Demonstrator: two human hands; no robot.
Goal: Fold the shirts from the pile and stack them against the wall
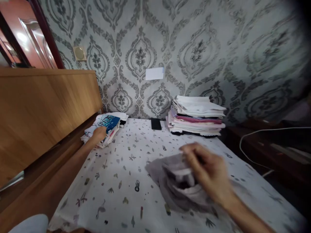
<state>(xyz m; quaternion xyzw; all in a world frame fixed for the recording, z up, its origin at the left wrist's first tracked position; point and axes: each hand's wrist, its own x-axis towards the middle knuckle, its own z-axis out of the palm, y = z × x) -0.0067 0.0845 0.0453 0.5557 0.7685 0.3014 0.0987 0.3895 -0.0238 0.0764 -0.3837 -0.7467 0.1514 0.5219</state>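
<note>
My left hand (99, 134) reaches to the far left and rests at the front of a small pile of clothes (110, 136) with a blue printed piece on top; its fingers are too small and partly hidden to read. A crumpled grey garment (170, 174) lies on the white patterned sheet (126, 158), right of the middle. Over the garment's right side is my right hand (206, 165), blurred by motion, with fingers curled near the cloth. Whether it grips the fabric cannot be made out.
A tall stack of folded clothes (196, 118) stands at the back right. A black phone-like object (155, 124) lies near the wall. Along the left is a wooden panel (53, 110); a white cable (252, 132) hangs at the right over dark furniture.
</note>
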